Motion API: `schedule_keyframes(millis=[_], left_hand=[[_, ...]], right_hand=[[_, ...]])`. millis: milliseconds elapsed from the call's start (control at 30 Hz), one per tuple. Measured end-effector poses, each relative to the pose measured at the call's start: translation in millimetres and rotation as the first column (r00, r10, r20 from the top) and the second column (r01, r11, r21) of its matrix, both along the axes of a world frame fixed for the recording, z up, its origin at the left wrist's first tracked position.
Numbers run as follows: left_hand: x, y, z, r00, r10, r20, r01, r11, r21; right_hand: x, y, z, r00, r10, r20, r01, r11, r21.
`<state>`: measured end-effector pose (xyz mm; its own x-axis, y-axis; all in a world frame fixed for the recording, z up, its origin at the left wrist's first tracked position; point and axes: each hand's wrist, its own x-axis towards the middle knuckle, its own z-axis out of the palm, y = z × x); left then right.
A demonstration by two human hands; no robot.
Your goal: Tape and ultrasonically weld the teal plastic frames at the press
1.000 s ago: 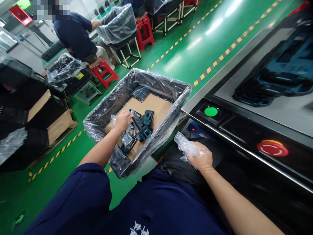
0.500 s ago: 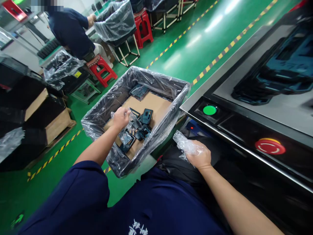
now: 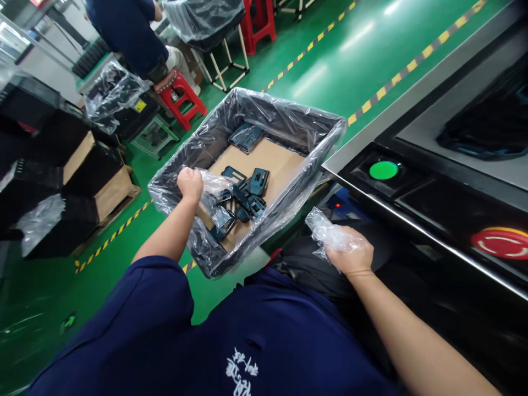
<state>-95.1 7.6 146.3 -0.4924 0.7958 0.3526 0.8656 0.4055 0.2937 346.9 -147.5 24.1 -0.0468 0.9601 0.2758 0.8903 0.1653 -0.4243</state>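
Observation:
My left hand is closed over the left side of a bin lined with clear plastic. From its fist a clear plastic bag stretches toward several dark plastic parts, which lie in a loose heap on a cardboard sheet inside the bin. Crumpled clear plastic bags are bunched in my right hand, its fingers wrapped round them. That hand is beside the bin, in front of the machine's edge. More dark pieces, seemingly bagged, lie in the bin's far corner.
To the right stands a machine with a metal edge, a green button and a red emergency stop. Black boxes are stacked at left. A co-worker sits on a red stool beyond the bin.
My left hand has drawn back to the left, and the clear bag now stretches out from it. My right hand still grips its crumpled plastic. The whole view has shifted.

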Motion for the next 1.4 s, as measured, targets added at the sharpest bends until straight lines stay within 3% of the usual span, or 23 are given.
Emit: schedule_keyframes(millis=[167, 333, 400, 500, 633, 700, 800, 1000, 1100, 1267, 1400], left_hand=[[-30.1, -14.1, -11.7, 1.000, -0.004, -0.031, -0.002, 0.980, -0.197], [-27.2, -34.4, -22.3, 0.988, -0.153, -0.025, 0.127, 0.892, -0.434], [-19.3, -41.1, -28.0, 0.969, -0.249, -0.007, 0.204, 0.809, -0.551], [-4.2, -51.7, -41.5, 0.929, -0.368, 0.036, 0.279, 0.632, -0.723], [15.9, -70.0, -64.5, 0.887, -0.455, 0.077, 0.278, 0.394, -0.876], [23.7, -78.5, -73.8, 0.872, -0.483, 0.078, 0.259, 0.321, -0.911], [32.1, -86.1, -81.9, 0.859, -0.506, 0.077, 0.234, 0.255, -0.938], [36.9, -86.4, -85.1, 0.856, -0.507, 0.104, 0.219, 0.172, -0.960], [35.3, -84.4, -84.9, 0.855, -0.507, 0.105, 0.211, 0.155, -0.965], [31.4, -77.6, -77.2, 0.861, -0.502, 0.075, 0.200, 0.200, -0.959], [28.0, -70.2, -59.9, 0.868, -0.495, 0.043, 0.212, 0.291, -0.933]], right_hand=[[-1.2, 0.3, 2.4, 1.000, -0.023, 0.005, 0.023, 1.000, -0.017], [-1.9, 0.4, 3.6, 0.999, -0.013, 0.033, 0.013, 1.000, -0.010], [-2.7, 0.7, 3.5, 0.999, -0.016, 0.043, 0.016, 1.000, 0.005], [-4.2, 1.5, 3.4, 0.999, -0.016, 0.031, 0.015, 0.999, 0.034], [-4.8, 1.9, 3.3, 0.999, -0.017, 0.030, 0.016, 0.999, 0.048], [-4.3, 1.4, 3.1, 0.999, -0.021, 0.038, 0.019, 0.999, 0.035], [-3.2, 0.2, 2.6, 0.999, -0.020, 0.037, 0.019, 0.999, 0.034], [-1.8, -0.3, 0.6, 0.998, -0.019, 0.060, 0.018, 1.000, 0.009], [-1.3, 0.0, 0.5, 0.999, -0.016, 0.052, 0.016, 1.000, -0.013], [-0.7, 0.0, 1.9, 0.999, -0.006, 0.033, 0.007, 0.999, -0.031], [-0.9, 0.2, 1.4, 0.999, -0.003, 0.033, 0.003, 1.000, -0.009]])
